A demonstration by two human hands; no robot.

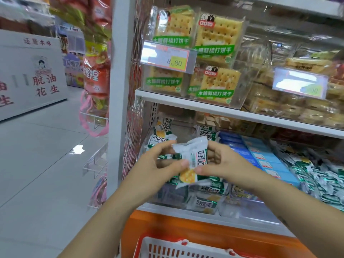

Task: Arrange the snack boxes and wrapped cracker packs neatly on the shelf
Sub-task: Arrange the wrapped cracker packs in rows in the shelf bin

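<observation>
White store shelf [167, 211] beneath the fingers [183, 163]: left hand [156, 164] and right hand [225, 162] pinch one white-green wrapped cracker pack [195, 157]; probably best laid flat, aligned.

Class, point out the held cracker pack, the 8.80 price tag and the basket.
cracker pack [195, 156], head view, wrapper's middle
price tag [175, 62], head view, yellow patch
basket [163, 248], head view, white slatted wall

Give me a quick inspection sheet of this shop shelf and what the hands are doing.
Surface: lower shelf, loose packs piled on it.
Job's things: held pack above the pile; blue boxes in a row to its right.
Clutter: nothing seen.
Hands: left hand and right hand both pinch the held pack.
Cables: nothing seen.
Surroundings: cracker packs and price tag above, basket below, tiled floor.
</observation>
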